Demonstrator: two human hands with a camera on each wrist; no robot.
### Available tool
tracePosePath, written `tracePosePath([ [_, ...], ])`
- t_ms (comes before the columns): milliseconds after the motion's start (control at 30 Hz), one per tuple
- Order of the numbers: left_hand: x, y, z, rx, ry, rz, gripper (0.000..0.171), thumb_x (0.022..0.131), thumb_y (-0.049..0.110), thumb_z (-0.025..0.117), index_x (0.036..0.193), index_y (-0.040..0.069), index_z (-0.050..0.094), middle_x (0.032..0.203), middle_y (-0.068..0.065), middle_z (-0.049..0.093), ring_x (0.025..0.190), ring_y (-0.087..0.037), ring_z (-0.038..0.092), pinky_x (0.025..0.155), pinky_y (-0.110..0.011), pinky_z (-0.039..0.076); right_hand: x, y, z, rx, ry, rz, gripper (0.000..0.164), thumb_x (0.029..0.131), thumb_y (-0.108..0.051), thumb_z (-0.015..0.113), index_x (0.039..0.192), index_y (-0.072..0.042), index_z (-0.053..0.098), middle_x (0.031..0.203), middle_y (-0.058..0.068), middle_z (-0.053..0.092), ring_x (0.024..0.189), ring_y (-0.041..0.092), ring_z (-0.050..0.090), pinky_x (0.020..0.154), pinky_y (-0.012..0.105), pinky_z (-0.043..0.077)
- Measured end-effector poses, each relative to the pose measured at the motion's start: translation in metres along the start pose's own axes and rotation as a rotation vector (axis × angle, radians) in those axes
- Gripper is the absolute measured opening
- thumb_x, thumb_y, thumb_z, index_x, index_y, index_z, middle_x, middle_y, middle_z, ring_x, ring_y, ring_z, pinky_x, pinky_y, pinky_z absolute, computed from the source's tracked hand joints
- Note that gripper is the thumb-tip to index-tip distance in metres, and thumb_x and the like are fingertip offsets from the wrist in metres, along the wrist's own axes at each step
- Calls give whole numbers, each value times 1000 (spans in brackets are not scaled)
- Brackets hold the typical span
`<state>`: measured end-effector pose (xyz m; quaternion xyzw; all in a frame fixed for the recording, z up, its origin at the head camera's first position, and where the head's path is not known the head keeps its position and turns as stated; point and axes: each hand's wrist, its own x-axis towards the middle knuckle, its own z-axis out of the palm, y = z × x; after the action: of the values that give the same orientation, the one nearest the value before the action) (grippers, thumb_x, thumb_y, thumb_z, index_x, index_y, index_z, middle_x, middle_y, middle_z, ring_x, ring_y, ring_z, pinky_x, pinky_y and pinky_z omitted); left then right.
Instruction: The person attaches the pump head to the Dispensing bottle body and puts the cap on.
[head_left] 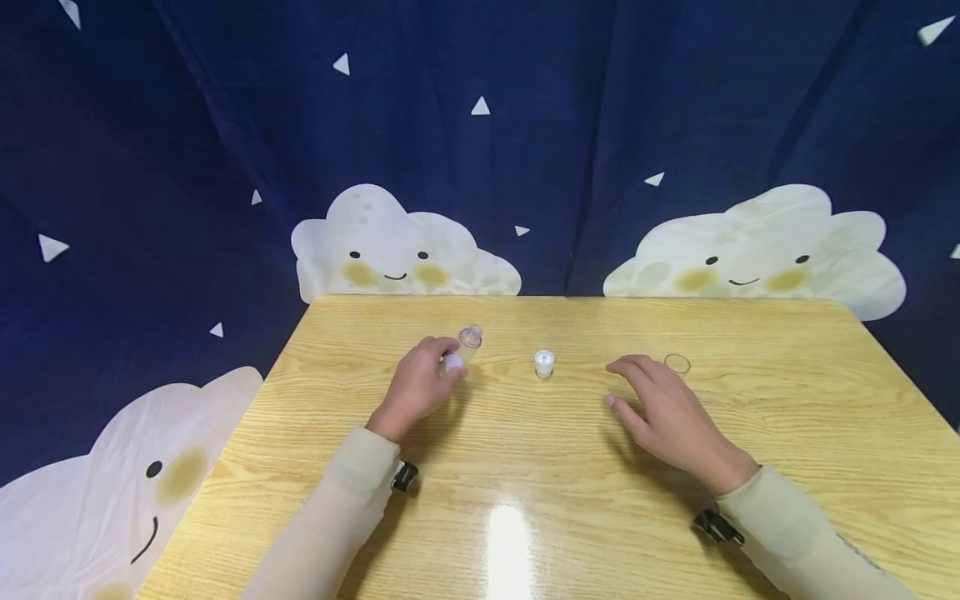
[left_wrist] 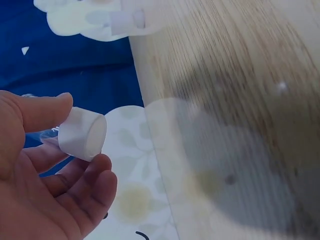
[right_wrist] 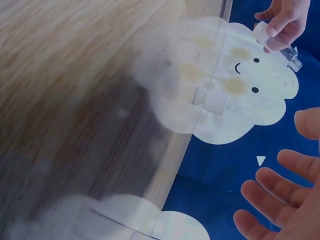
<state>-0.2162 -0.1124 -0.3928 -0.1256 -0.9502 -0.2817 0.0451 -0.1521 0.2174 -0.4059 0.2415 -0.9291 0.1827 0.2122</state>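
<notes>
My left hand [head_left: 420, 383] pinches a small clear bottle [head_left: 469, 342] between thumb and fingers, its threaded neck tilted up and away over the left of the table. The white end [left_wrist: 82, 132] of this bottle faces the left wrist camera, while its clear part is mostly hidden by the hand. Between the two hands, a small white cap-like piece [head_left: 543, 362] stands on the table; the right wrist view shows that white piece [right_wrist: 216, 102] from the side. My right hand [head_left: 671, 412] hovers to the right of it, fingers spread and loosely bent, holding nothing.
A thin dark ring [head_left: 677, 363] lies flat just beyond the right hand. The wooden table [head_left: 600, 517] ends at the back against a dark blue curtain [head_left: 555, 142] printed with clouds and white triangles. Bands with black buckles sit on both wrists.
</notes>
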Motion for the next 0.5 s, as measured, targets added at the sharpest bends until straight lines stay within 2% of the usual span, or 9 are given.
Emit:
tracePosePath([
  [233, -2, 4, 2, 56, -17, 25, 39, 80, 25, 69, 117, 12, 62, 104, -7, 63, 86, -18, 58, 76, -33, 49, 2, -1, -1, 2, -16, 5, 42, 86, -30, 61, 121, -10, 54, 119, 7, 55, 109, 25, 53, 91, 44, 42],
  [500, -6, 11, 10, 80, -30, 127, 37, 77, 23, 73, 110, 9, 65, 102, -8, 65, 87, -19, 57, 74, -30, 48, 3, -8, 1, -3, -35, 9, 40, 86, -30, 61, 121, -12, 54, 118, 6, 56, 109, 24, 54, 91, 44, 44],
])
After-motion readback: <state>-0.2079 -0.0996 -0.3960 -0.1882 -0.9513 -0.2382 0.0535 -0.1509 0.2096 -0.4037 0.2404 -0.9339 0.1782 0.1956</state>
